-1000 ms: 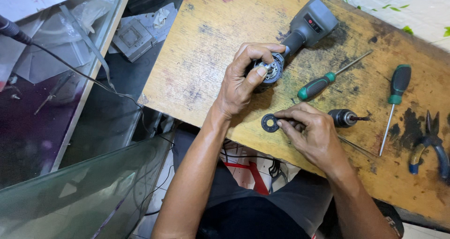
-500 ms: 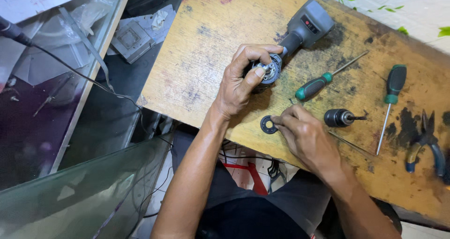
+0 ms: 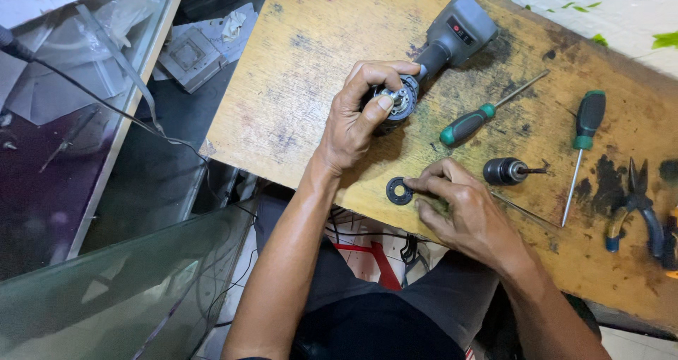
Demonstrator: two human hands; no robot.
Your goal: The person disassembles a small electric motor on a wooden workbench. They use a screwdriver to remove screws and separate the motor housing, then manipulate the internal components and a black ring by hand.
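1. Since the earlier frames the right hand (image 3: 470, 211) has slid slightly toward the table's near edge, keeping its fingertips at the small black ring-shaped washer (image 3: 399, 190); the left hand (image 3: 360, 116) has stayed on the tool head.
2. Left hand: closed around the front end of the grey battery-style power tool (image 3: 452, 38), thumb pressed against the round metal head with its exposed spindle (image 3: 401, 100). The tool lies on its side, body pointing away toward the far edge of the table.
3. Right hand: palm down, fingers loosely curled, index fingertip touching the washer's right rim. Whether the washer is pinched or only touched cannot be told. The washer lies flat near the front edge of the worn, stained wooden table (image 3: 282, 84).
4. Just beyond the right hand: a black cylindrical drill chuck with a short bit (image 3: 507, 170), lying on its side.
5. Between chuck and tool: a green-and-black handled screwdriver (image 3: 470, 123), lying diagonally.
6. Farther right: a second green-and-black handled screwdriver (image 3: 583, 137), shaft pointing toward the near edge.
7. At the right edge: dark pliers with blue and yellow grips (image 3: 635, 208), flat on the table.
8. Left of the table: a glass-topped surface (image 3: 85, 105) with a black cable (image 3: 106, 102) across it.
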